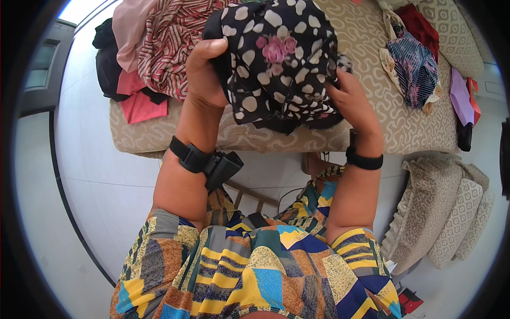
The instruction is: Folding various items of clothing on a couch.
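Note:
Between my two hands is a bunched black cloth [255, 71] with cream spots and a pink rose print, raised over the front of a cushioned seat. My left hand [207, 71] grips its left side, the thumb lying on top by a plain black part. At the right side my right hand [350, 95] holds the gathered fabric, with the fingertips partly hidden in the folds. A small black-and-white patterned bit of fabric shows just above that hand. The underside of the cloth hangs in loose folds.
A beige patterned seat cover [398, 131] stretches below the cloth. To the left lie a red-and-cream striped garment [167, 52], a pink cloth [145, 107] and black clothing [107, 60]. At right are a blue-and-pink garment [414, 63], a lilac cloth [461, 97] and a covered chair [434, 211].

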### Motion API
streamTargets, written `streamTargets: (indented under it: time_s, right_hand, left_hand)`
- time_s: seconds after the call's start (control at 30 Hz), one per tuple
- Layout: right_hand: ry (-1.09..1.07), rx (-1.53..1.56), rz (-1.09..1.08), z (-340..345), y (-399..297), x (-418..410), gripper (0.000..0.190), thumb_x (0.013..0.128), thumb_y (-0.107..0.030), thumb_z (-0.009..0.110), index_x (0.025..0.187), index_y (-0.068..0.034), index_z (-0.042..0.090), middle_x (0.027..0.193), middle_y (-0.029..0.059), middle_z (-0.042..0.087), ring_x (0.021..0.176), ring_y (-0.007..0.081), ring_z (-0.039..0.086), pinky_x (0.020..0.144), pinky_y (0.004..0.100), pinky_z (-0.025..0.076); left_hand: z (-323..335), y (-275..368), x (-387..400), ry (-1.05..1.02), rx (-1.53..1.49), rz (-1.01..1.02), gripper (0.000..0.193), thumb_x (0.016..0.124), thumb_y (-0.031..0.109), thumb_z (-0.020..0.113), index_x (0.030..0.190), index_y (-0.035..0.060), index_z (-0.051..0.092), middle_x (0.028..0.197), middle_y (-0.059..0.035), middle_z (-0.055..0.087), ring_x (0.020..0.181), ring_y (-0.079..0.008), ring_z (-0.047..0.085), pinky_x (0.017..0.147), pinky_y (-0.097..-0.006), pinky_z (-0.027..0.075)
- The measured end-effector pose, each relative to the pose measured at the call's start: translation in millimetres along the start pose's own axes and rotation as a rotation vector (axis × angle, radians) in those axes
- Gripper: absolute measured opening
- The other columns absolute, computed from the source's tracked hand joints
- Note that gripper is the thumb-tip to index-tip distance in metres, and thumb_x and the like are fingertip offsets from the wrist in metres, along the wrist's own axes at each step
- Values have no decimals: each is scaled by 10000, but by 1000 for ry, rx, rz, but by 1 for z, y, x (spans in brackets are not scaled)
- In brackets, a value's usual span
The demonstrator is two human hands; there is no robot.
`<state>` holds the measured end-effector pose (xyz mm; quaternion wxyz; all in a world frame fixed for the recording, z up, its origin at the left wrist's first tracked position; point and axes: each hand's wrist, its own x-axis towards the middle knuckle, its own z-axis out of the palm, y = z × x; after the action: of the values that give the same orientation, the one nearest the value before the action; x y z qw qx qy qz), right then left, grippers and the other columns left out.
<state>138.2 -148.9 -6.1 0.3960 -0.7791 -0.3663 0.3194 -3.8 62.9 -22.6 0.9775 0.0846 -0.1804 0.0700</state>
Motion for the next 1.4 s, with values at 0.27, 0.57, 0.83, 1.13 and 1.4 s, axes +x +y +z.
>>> streamTargets:
  time_s: [0.27, 0.57, 0.83, 1.13, 1.4]
  right_hand:
    - [231, 1414, -165, -43, 5, -31, 471, 998, -270, 365, 1353, 34, 422, 1319, 185, 528, 1256, 292, 488, 1054, 422, 404]
    - [1009, 467, -33, -35, 51, 14, 402, 919, -156, 610, 1274, -6, 497, 1213, 105, 541, 1062, 204, 541, 967, 297, 405]
    - [583, -410, 54, -3, 37, 12, 809, 725, -394, 787, 1309, 50, 446, 1280, 260, 515, 1228, 382, 456, 1037, 408, 358]
    - [537, -356, 67, 0, 27, 13, 663, 717, -184, 752, 1273, 61, 486, 1087, 229, 630, 980, 383, 608, 914, 390, 465]
    - [240, 1307, -246, -26, 11, -22, 480, 828, -95, 553, 1277, 51, 468, 1179, 206, 596, 1063, 279, 620, 938, 348, 498]
  left_hand:
    - [2, 9, 3, 501, 323, -110, 384, 862, 152, 575, 1202, -25, 548, 1075, -161, 664, 916, -245, 682, 809, -355, 576]
    - [-14, -15, 21, 742, 1254, 122, 505, 840, 90, 675, 1298, 13, 477, 1303, -128, 513, 1169, -172, 501, 988, -284, 387]
    - [-23, -17, 15, 664, 1539, -103, 421, 834, 88, 678, 1228, 19, 549, 1132, -42, 576, 1033, -95, 520, 918, -229, 410]
    - [-28, -18, 13, 626, 1648, -80, 375, 825, 85, 681, 1183, 25, 586, 1064, -16, 593, 949, -77, 535, 866, -210, 428]
    - [-10, -24, 13, 456, 1693, -128, 657, 762, 109, 719, 1365, 68, 461, 1305, -127, 516, 1247, -222, 468, 1033, -305, 373]
